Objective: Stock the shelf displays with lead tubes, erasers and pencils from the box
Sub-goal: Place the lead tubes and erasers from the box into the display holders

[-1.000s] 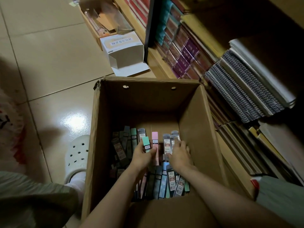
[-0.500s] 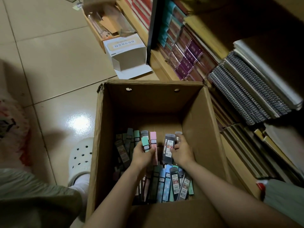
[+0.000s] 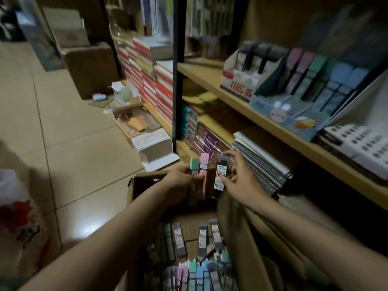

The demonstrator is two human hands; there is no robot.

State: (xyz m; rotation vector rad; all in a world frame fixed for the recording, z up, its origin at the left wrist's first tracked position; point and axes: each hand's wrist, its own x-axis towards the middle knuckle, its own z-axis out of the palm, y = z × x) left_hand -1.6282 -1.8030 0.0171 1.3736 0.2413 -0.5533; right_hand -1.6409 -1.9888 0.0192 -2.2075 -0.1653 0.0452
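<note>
Left hand (image 3: 184,175) grips a green tube (image 3: 194,166) and a pink tube (image 3: 203,164); right hand (image 3: 239,181) pinches a dark tube (image 3: 220,177), all raised above the box (image 3: 134,185), probably bound for the shelf displays (image 3: 294,106) at far right.

**Cardboard, plastic, tile and wood under dim light**

The brown corrugated cardboard box (image 3: 147,185) is matt, with a rough, torn edge at its far left corner. The dark translucent plastic lead tube (image 3: 219,179) has a smooth sheen and a paper label; the mint-green-capped plastic tube (image 3: 194,166) and the pink plastic tube (image 3: 203,175) look smooth and satiny. The beige floor tiles (image 3: 69,143) are glazed and glossy, throwing back a bright patch of light. The pale wooden shelf board (image 3: 262,120) is smooth and matt. The blue printed card display tray (image 3: 279,110) looks like matt card. The spiral-bound paper notebooks (image 3: 260,164) show wire coils.
</note>
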